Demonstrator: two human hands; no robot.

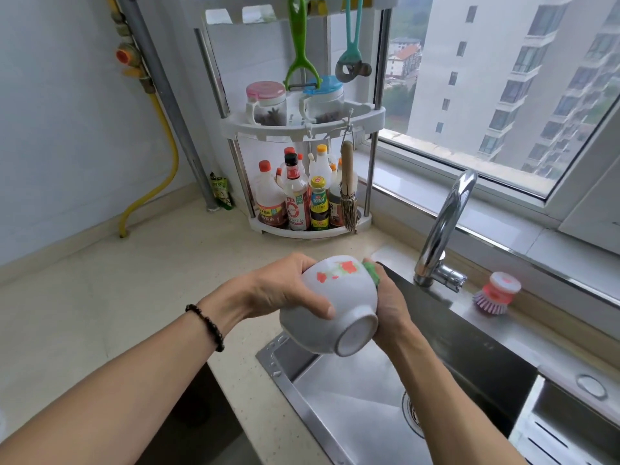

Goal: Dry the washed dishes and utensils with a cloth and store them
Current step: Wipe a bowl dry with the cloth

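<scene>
Here the drying step is in hand: the left hand (285, 290) curls its fingers (322, 308) round a white ceramic bowl with red flowers (330, 305), tilted above the steel sink (352, 414). The right hand (391, 308) presses a green cloth (473, 276) at its rim; its fingers are hidden. Next, probably turning the bowl.

light: bright, soft daylight from the window (503, 95) | shadows: faint | glare: sheen on faucet (446, 223) beneath window | focus: sharp | edges: wide-angle bowing

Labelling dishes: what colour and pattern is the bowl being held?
White bowl with red-orange flowers and green leaves on its side; head view, the only one.
</scene>
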